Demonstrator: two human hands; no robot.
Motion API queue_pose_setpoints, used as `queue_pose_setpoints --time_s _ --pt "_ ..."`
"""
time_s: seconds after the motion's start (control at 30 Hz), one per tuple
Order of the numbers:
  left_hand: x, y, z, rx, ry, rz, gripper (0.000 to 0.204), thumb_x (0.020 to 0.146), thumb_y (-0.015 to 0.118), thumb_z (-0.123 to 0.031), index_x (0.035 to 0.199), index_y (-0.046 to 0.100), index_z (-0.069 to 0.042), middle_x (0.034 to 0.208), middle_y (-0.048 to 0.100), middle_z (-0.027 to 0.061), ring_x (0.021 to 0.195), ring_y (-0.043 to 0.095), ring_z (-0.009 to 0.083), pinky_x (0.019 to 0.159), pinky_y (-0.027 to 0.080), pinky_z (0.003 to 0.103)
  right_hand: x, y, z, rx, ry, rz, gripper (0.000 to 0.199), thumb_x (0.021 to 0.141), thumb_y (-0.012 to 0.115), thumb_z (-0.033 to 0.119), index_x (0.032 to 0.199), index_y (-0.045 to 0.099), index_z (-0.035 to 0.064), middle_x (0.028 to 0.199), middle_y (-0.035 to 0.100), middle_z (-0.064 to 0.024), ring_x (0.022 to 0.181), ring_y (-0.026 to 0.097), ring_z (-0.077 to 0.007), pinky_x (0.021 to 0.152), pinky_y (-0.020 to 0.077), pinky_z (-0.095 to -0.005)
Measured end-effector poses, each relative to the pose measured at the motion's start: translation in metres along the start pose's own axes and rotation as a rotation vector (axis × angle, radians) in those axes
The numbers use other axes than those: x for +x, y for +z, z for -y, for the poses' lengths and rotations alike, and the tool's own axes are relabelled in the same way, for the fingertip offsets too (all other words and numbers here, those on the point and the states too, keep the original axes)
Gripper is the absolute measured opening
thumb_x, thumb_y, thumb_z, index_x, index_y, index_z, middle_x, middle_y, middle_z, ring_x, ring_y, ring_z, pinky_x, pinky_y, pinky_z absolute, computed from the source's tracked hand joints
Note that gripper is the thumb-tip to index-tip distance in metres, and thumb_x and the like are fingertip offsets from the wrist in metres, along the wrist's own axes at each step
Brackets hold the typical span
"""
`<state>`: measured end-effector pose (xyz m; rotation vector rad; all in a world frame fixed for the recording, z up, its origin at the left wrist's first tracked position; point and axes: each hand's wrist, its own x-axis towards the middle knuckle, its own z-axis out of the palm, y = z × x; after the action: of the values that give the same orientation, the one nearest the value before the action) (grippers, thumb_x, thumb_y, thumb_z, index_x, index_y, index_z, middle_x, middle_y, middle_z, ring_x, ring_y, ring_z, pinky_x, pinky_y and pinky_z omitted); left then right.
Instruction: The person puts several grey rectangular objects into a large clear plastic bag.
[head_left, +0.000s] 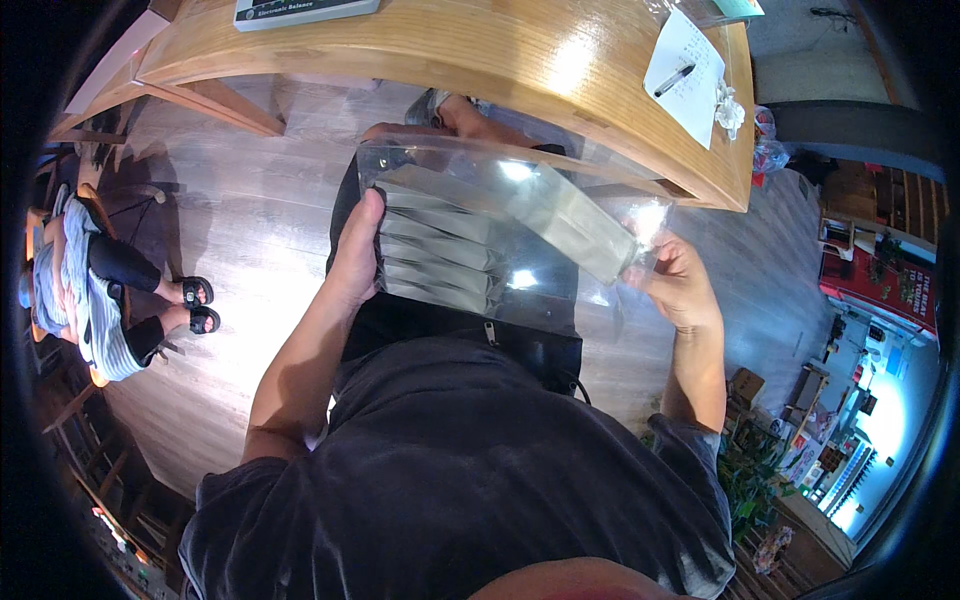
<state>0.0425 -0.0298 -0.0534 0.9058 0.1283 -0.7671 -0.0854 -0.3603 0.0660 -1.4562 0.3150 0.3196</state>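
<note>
Bag clear, glare-washed | left hand grip | right hand fingertips hidden

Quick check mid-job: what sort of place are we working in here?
Probably a small shop or home workshop. A curved wooden table holds a weighing scale and a paper note with a pen, and stocked shelves stand at right over wood flooring.

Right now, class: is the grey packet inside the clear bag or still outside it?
Partly in. The grey packet lies slantwise across the clear bag, its right end at the right hand; the left hand grips the bag's left edge.
</note>
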Motion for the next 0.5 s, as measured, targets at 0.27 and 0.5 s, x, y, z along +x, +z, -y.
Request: queue_pose_setpoints --time_s 0.27,0.5 --pt "-0.001 0.006 -0.001 0.009 0.007 0.039 0.066 0.095 0.043 -0.054 0.130 0.044 0.002 0.120 0.057 0.0134 0.106 0.058 0.0187 0.090 0.047 0.032 0.008 0.014 -0.016 -0.003 -0.169 -0.147 0.044 0.083 0.066 -0.003 0.125 0.056 0.0043 0.123 0.059 -0.0154 0.111 0.058 -0.0221 0.090 0.0528 -0.0365" --pt "-0.001 0.007 0.010 0.060 -0.008 0.044 0.065 0.095 0.045 -0.054 0.131 0.044 0.000 0.122 0.055 0.0119 0.108 0.055 0.0172 0.093 0.045 0.031 0.026 0.029 -0.017 0.481 -0.166 0.111 0.041 0.083 0.068 0.004 0.123 0.059 0.0049 0.142 0.042 -0.0169 0.130 0.043 -0.0274 0.104 0.0424 -0.0403"
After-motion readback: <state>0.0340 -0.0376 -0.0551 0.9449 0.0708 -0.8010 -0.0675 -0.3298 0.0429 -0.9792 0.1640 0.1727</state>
